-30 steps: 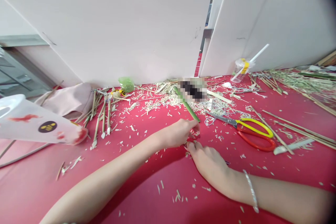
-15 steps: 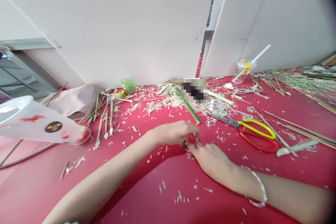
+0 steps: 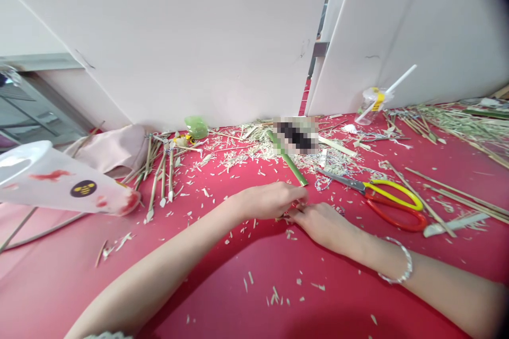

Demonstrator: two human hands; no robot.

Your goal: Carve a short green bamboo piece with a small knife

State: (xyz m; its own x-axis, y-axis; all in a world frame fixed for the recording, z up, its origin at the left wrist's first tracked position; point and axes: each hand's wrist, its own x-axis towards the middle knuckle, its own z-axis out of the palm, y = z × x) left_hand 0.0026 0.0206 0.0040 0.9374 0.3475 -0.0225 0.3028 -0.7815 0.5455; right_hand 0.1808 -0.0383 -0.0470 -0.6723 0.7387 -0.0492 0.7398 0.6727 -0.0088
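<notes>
My left hand (image 3: 280, 200) and my right hand (image 3: 312, 221) meet above the red table (image 3: 222, 286), fingertips close together. The left fingers curl down in a pinch, and the right fingers press in against them. Whatever they hold is small and almost wholly hidden by the fingers. Just beyond the hands lies a green bamboo strip (image 3: 295, 170), its near end close to my left knuckles. To the right rest scissors (image 3: 369, 190) with one yellow and one red handle, blades pointing left. A beaded bracelet (image 3: 406, 264) circles my right wrist.
A white cup (image 3: 63, 183) lies tipped at the left, before a pink pouch (image 3: 115, 149). Pointed bamboo sticks (image 3: 155, 185) lie beside it. Shavings (image 3: 254, 153) litter the table. White boards (image 3: 199, 53) stand behind, with a clear cup (image 3: 369, 108) and straw at right.
Both hands stay together and have shifted only slightly; the fingers have closed in nearer to each other. A greenish bit seen under the left fingers earlier is now mostly covered. The view has moved slightly.
</notes>
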